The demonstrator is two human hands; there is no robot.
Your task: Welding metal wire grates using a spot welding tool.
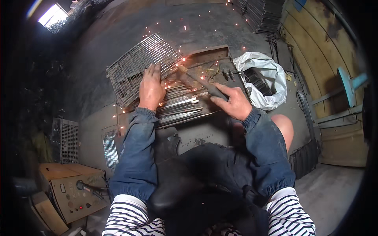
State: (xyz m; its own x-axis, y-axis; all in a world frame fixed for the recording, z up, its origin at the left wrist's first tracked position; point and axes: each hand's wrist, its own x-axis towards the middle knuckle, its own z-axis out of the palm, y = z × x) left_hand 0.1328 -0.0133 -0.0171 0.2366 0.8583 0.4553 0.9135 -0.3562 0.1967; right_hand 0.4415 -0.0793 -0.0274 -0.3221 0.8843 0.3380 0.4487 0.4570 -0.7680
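My right hand (236, 103) is wrapped round the dark handle of a welding torch (202, 83). Its brass-coloured nozzle points up and left at the edge of a wire grate (143, 59), where sparks glow and fly. On the near right part of that grate rests my left hand (151, 88), back upward, fingers extended and close together; its thumb is hidden. Just right of the left hand, several thin metal rods (181, 104) lie side by side on a worn metal worktop (224, 65). Small loose scraps and dark fittings (228, 74) are scattered near the torch.
Right of the worktop stands a white sack (281, 84) with dark metal pieces inside. A welding power unit (76, 192) sits at lower left, near another grate (69, 139). Stacked metal bars (260, 15) are at the back. A yellowish panel (315, 51) with blue metal parts borders the right.
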